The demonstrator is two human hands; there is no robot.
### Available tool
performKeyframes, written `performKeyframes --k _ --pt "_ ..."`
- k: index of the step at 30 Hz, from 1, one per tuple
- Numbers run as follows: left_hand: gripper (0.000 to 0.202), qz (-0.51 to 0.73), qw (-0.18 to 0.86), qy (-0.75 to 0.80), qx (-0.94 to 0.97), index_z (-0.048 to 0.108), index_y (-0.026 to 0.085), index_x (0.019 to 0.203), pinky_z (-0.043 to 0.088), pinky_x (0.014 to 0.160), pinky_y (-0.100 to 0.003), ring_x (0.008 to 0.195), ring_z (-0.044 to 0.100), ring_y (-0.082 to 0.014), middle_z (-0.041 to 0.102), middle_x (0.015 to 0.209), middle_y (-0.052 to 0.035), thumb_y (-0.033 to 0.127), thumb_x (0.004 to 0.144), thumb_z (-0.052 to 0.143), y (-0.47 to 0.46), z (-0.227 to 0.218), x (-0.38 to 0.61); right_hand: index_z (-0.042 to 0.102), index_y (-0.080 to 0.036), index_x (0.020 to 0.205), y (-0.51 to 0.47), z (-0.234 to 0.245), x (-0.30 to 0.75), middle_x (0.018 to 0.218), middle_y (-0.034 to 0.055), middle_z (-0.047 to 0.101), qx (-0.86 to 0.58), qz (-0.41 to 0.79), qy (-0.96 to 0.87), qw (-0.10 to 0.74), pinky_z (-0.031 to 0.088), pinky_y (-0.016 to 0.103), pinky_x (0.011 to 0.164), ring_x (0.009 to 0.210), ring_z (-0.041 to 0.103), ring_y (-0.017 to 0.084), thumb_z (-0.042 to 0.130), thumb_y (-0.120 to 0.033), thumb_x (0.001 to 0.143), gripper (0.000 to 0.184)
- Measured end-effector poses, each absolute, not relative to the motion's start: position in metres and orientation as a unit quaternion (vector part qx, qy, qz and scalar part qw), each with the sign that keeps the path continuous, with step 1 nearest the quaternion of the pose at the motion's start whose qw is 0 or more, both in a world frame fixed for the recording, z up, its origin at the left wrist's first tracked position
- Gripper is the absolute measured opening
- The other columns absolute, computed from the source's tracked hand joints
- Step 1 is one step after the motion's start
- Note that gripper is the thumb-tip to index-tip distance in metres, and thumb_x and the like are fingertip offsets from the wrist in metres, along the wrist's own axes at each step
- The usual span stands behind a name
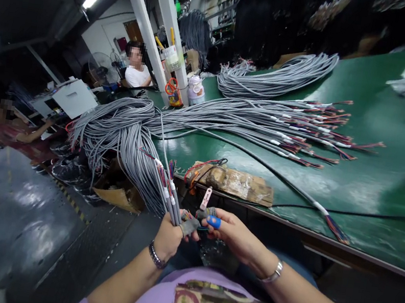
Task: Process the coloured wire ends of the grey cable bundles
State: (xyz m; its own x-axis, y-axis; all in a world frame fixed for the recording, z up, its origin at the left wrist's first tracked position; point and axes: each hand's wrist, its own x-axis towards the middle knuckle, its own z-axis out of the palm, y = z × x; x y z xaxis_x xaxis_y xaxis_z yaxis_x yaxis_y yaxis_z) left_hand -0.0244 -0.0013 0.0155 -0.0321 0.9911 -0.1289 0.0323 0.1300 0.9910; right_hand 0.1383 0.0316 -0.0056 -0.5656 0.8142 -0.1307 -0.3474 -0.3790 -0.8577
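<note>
The left hand (168,236) was closed around a few cables (171,200), their coloured wire ends fanned out above its grip. The right hand (228,231), blue tape (213,221) on one finger, was curled just beside it; I could not tell what its fingertips pinched. A pink tag (206,198) stood up there. More cables lay across the green table (383,187), behind a wooden block (247,186).

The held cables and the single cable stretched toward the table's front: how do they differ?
The held cables form a bunch; the single cable lies apart. The held cables slant in the grip of the left hand, while the single cable rests on the green table. Both are gray, ending in colored wires.
</note>
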Motion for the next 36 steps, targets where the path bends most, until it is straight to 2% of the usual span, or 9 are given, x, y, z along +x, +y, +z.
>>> performKeyframes --k 5,8,19,24,27,29,33,36 --pt "0.026 0.452 0.505 0.538 0.502 0.061 0.014 0.063 0.036 0.043 -0.019 0.044 0.053 -0.0107 0.061 0.047 -0.0011 0.037 0.07 0.07 -0.002 0.007 -0.025 0.056 -0.016 0.074 0.029 0.006 0.128 0.057 0.0012 0.063 -0.282 0.743 -0.48 0.372 0.032 0.025 0.054 0.058 0.055 0.014 0.071 -0.049 0.068 0.036" --pt "0.026 0.45 0.498 0.539 0.509 0.061 0.014 0.063 0.036 0.043 -0.019 0.043 0.051 -0.0101 0.061 0.047 -0.0008 0.037 0.07 0.071 -0.002 0.004 -0.026 0.055 -0.017 0.072 0.028 0.003 0.125 0.054 0.0006 0.062 -0.3 0.733 -0.476 0.382 0.031 0.026 0.054 0.055 0.054 0.013 0.069 -0.052 0.068 0.038" --pt "0.023 0.501 0.499 0.537 0.46 0.06 0.015 0.063 0.035 0.043 -0.019 0.044 0.054 -0.0107 0.061 0.048 -0.0004 0.035 0.071 0.068 -0.001 0.006 -0.023 0.059 -0.016 0.068 0.028 -0.014 0.128 0.061 -0.0011 0.057 -0.32 0.732 -0.418 0.433 0.035 0.025 0.056 0.056 0.046 0.01 0.075 -0.045 0.064 0.033" --pt "0.024 0.486 0.529 0.538 0.44 0.058 0.015 0.06 0.033 0.041 -0.019 0.043 0.055 -0.0112 0.06 0.046 -0.0006 0.034 0.069 0.068 0.003 0.017 -0.024 0.06 -0.017 0.071 0.044 -0.027 0.132 0.063 -0.0006 0.055 -0.3 0.776 -0.303 0.465 0.041 0.025 0.057 0.055 0.045 0.01 0.068 -0.056 0.069 0.04" --pt "0.024 0.477 0.543 0.532 0.443 0.058 0.014 0.06 0.031 0.04 -0.019 0.042 0.055 -0.0111 0.059 0.045 -0.0007 0.034 0.069 0.068 0.007 0.02 -0.022 0.063 -0.016 0.076 0.057 -0.027 0.13 0.072 0.0028 0.059 -0.299 0.799 -0.289 0.435 0.042 0.026 0.057 0.058 0.048 0.01 0.068 -0.059 0.066 0.045" --pt "0.025 0.47 0.546 0.529 0.449 0.058 0.014 0.06 0.03 0.039 -0.018 0.041 0.054 -0.0107 0.059 0.045 -0.0008 0.035 0.069 0.068 0.009 0.021 -0.02 0.063 -0.016 0.078 0.063 -0.023 0.126 0.07 0.0022 0.059 -0.284 0.8 -0.32 0.422 0.041 0.025 0.056 0.057 0.047 0.01 0.068 -0.06 0.066 0.046" --pt "0.027 0.463 0.549 0.531 0.451 0.057 0.014 0.057 0.03 0.039 -0.018 0.041 0.054 -0.0106 0.059 0.044 -0.0009 0.036 0.068 0.069 0.013 0.022 -0.016 0.061 -0.016 0.066 0.063 -0.017 0.12 0.057 -0.0013 0.051 -0.333 0.691 -0.418 0.486 0.034 0.025 0.053 0.053 0.039 0.01 0.064 -0.062 0.069 0.046" --pt "0.028 0.455 0.554 0.535 0.447 0.056 0.014 0.057 0.03 0.039 -0.019 0.04 0.054 -0.011 0.058 0.044 -0.0012 0.036 0.066 0.07 0.014 0.023 -0.014 0.061 -0.017 0.064 0.06 -0.018 0.117 0.059 -0.0003 0.053 -0.36 0.635 -0.441 0.522 0.033 0.026 0.054 0.055 0.039 0.011 0.058 -0.065 0.072 0.049"
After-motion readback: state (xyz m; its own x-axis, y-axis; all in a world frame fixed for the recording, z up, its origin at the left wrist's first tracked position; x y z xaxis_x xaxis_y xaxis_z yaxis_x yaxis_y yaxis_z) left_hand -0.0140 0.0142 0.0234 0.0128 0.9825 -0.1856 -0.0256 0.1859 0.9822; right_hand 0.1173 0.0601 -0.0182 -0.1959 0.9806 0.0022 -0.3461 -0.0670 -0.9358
